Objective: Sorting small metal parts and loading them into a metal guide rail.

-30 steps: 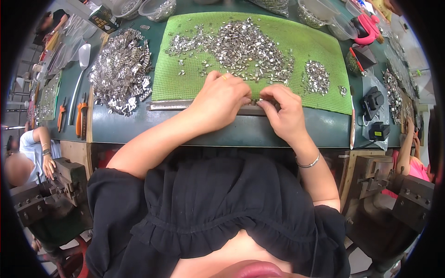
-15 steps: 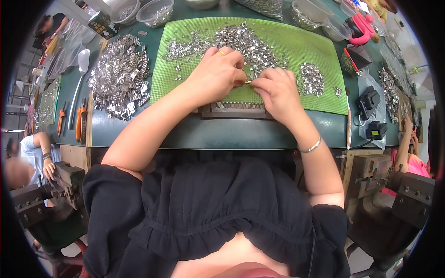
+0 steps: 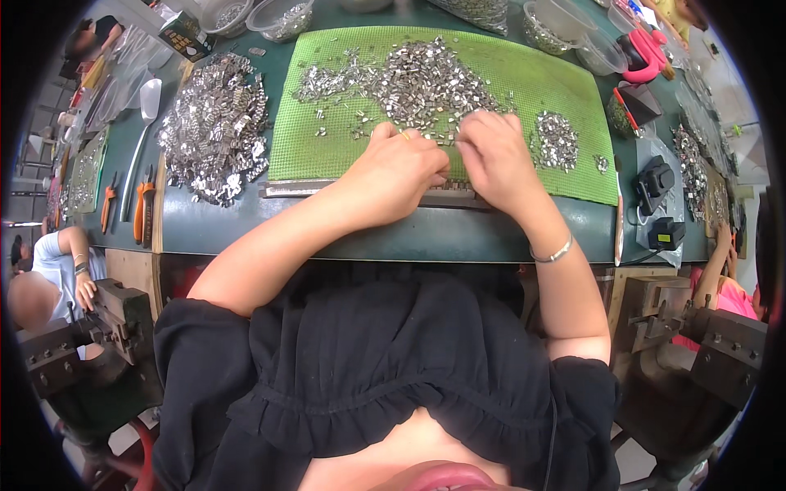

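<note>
Silver-grey metal pieces [image 3: 422, 74] glint against a lime-green mat [image 3: 581, 98] patterned in a fine grid, set off by a dark green tabletop [image 3: 327, 237]. A larger heap [image 3: 213, 123] shines silver, and pliers [image 3: 145, 204] show orange handles. A ring [image 3: 406, 136] gleams gold, a bracelet [image 3: 553, 251] silver. The blouse [image 3: 393, 344] is plain black; a black box [image 3: 670, 227] bears a yellow-green label [image 3: 664, 237].

Small silvery bits [image 3: 430, 78], heaped; narrow metal bar [image 3: 299, 188], partly hidden.
</note>
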`<state>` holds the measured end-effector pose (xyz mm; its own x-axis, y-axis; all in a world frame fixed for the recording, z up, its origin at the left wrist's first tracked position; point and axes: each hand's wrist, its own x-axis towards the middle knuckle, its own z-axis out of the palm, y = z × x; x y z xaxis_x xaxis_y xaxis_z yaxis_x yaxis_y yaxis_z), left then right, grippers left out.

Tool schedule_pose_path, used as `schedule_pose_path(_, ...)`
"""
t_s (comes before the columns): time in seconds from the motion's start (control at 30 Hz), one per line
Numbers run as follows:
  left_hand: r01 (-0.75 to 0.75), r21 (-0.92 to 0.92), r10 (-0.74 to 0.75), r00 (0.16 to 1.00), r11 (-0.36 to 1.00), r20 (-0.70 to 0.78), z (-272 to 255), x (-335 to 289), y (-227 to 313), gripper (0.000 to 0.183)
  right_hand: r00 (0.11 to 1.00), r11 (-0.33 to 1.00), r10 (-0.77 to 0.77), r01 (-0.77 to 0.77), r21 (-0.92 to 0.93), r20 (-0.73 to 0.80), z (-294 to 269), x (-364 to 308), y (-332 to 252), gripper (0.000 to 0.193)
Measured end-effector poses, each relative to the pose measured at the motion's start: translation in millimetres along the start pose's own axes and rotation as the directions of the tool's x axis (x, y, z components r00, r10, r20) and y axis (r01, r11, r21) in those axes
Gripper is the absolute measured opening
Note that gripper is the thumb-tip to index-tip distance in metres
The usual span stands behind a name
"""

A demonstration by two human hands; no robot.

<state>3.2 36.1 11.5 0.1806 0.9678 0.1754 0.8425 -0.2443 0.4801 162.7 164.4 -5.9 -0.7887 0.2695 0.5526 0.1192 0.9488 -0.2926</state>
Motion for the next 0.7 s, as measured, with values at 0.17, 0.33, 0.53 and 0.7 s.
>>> schedule_pose_path(0.17,-0.117,0.153,0.132,0.987,0.981,-0.089,4.4,-12.3,-0.5,0.011,0.983,0.941,0.18,-0.162,0.297,-0.034,-12.5,-28.8,-19.8,0.009)
schedule_pose_path(0.33,-0.09,0.174,0.117,0.982,0.981,-0.148,4.9,-26.4,3.2,0.027,0.977,0.929,0.207,-0.18,0.324,-0.05,-8.4,-36.1,-27.0,0.013)
schedule_pose_path(0.53,0.071,0.338,-0.025,0.99,0.938,-0.138,6.8,-6.2,2.0,0.054,0.954,0.841,0.299,-0.271,0.468,0.016,-12.1,-44.4,-25.6,0.015)
schedule_pose_path(0.7,0.047,0.291,-0.076,0.993,0.955,0.089,0.3,-15.6,16.9,0.063,0.938,0.869,0.344,-0.3,0.395,-0.044,-1.9,-42.2,-29.7,0.009)
